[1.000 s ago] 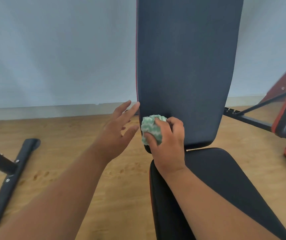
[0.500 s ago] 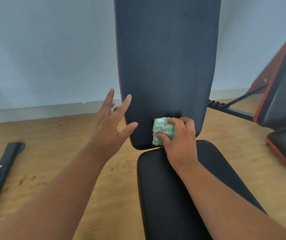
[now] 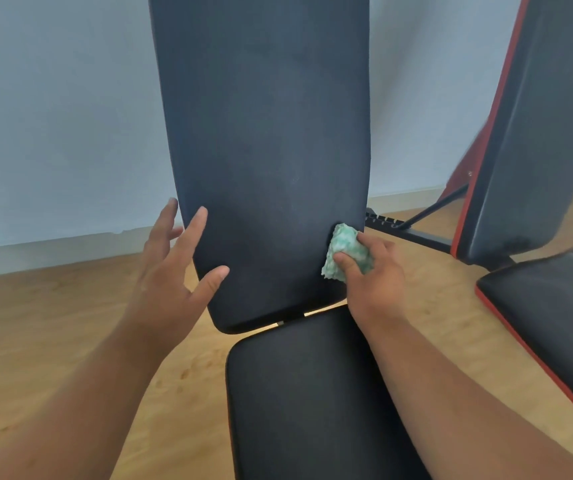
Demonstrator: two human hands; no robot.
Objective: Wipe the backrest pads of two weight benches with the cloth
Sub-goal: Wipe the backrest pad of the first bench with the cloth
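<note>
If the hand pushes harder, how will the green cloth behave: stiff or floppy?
Probably floppy: the cloth is bunched in the right hand. It likely squashes flat against the backrest pad. It looks light.

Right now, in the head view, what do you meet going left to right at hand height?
Left hand → near bench's backrest pad → green-and-white cloth → right hand → second bench's backrest pad.

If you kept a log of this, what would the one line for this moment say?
step: wiping first backrest | right hand: holds cloth at lower right edge | left hand: open at left edge | second backrest: not yet touched
</note>
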